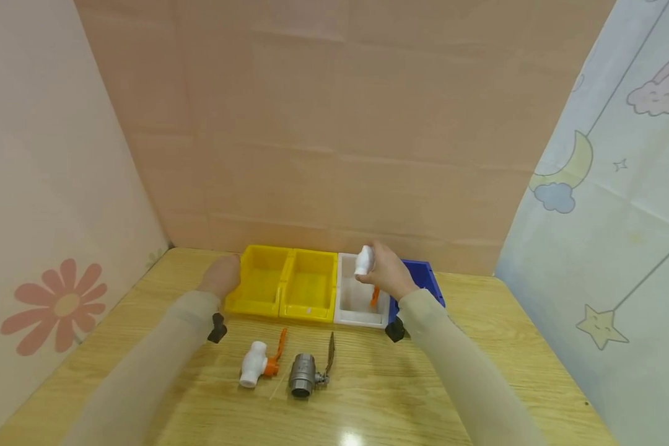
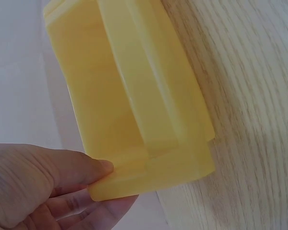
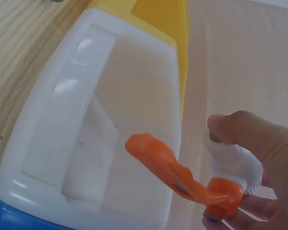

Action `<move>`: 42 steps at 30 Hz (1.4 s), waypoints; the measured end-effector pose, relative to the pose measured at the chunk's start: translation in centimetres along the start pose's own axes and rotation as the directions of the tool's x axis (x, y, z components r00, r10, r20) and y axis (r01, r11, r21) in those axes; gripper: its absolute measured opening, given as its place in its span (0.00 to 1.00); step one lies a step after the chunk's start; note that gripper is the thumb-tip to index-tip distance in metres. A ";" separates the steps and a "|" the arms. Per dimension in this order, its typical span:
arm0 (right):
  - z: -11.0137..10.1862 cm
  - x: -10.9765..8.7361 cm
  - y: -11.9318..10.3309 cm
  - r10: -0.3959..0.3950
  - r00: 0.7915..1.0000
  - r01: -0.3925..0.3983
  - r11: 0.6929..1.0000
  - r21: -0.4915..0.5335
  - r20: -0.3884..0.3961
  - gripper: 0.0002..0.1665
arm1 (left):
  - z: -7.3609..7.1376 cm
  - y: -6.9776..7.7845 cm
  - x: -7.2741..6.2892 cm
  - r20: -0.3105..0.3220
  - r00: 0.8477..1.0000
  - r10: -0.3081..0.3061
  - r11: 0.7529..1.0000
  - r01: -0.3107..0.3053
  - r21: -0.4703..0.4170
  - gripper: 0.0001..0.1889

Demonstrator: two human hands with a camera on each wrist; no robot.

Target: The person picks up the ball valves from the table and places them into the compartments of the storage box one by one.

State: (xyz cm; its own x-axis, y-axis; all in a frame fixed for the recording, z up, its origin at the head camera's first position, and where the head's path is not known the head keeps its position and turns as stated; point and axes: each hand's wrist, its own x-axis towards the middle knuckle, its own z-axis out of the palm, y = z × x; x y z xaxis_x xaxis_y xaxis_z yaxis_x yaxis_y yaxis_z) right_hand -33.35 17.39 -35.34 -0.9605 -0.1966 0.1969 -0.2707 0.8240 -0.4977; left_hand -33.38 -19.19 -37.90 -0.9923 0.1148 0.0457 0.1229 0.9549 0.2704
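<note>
1. Holding it with the right hand [image 1: 387, 272], we have a white valve [image 1: 364, 260] above the white bin [image 1: 362, 319], towards the far edge of the tabletop [image 1: 451, 384].
2. Key relation: valve body sits at the bin's far side; its orange handle [image 3: 168, 167] reaches over the bin's mouth, pointing towards the tabletop's near side in the head view. We can't tell the exact height over the bin floor.
3. Long axis: we see the body slightly tilted in the head view, handle set off its side.
4. Right fingers: pinching the body, thumb at one end, other fingers around the opposite side; handle left free.
5. Left hand [image 1: 223, 274]: well apart, towards the far-left corner; thumb and fingers pinch the wall of the left yellow bin [image 1: 252, 308]. So the right hand is clearly the nearer one to the white bin.
6. Neighbours: we note the second yellow bin [image 1: 306, 311] on the white bin's left, blue bin [image 1: 433, 288] on its right.
7. Nearer the tabletop's near side: another white valve [image 1: 253, 365] and a metal valve [image 1: 302, 375], levers towards the far edge, neither touched by a hand.
</note>
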 end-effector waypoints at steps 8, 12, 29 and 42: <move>1.2 1.0 1.0 0.006 1.000 -0.006 1.000 -0.018 0.003 0.44 | -0.1 0.1 -0.1 0.005 1.000 -0.003 1.000 0.003 0.001 0.09; 1.9 1.3 1.4 0.003 1.000 -0.003 0.998 -0.065 0.011 0.45 | 0.0 0.2 -0.1 0.003 1.000 -0.004 1.000 0.004 -0.007 0.09; 3.7 1.4 1.2 0.022 0.998 -0.014 0.989 -0.150 0.054 0.47 | 0.4 -0.3 0.2 -0.022 1.000 0.009 1.000 -0.009 -0.002 0.08; 4.5 1.6 1.3 -0.007 0.997 0.023 0.981 -0.191 0.080 0.47 | 0.5 -0.2 0.1 -0.035 0.999 0.020 1.000 -0.020 0.010 0.09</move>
State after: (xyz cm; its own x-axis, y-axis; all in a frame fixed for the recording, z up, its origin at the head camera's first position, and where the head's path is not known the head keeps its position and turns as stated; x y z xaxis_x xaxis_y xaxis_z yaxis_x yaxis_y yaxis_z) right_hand -35.53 15.76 -39.47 -0.9605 -0.2444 0.1327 -0.2751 0.9055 -0.3230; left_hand -33.55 -19.26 -38.43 -0.9886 0.1247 0.0846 0.1428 0.9549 0.2602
